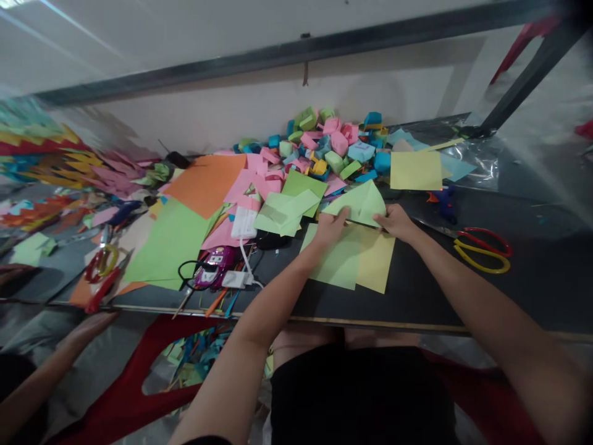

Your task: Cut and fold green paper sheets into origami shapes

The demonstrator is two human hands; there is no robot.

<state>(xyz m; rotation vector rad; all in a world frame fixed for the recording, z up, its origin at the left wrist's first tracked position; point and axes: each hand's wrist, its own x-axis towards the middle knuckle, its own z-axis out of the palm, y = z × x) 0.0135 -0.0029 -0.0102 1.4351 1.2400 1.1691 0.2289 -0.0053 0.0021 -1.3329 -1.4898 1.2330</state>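
Note:
Between my two hands is a light green sheet of paper [359,203], raised and bent along its middle. My left hand [332,226] grips its left lower edge, thumb on top. My right hand [396,222] pinches the right lower corner the same way. Beneath it on the dark table lie a pale green sheet [334,262] and a yellow sheet [378,256], partly overlapping. Scissors with red and yellow handles [484,247] rest to the right of my right hand. Left of my left hand are cut light green paper pieces [285,213].
Small folded paper pieces [333,145] in several colours are heaped at the back. A white power strip [244,222] and a purple toy car [215,267] lie left. Orange [208,179] and green sheets [169,247] spread farther left, near another person's hand [92,324]. A metal bar [259,59] crosses behind.

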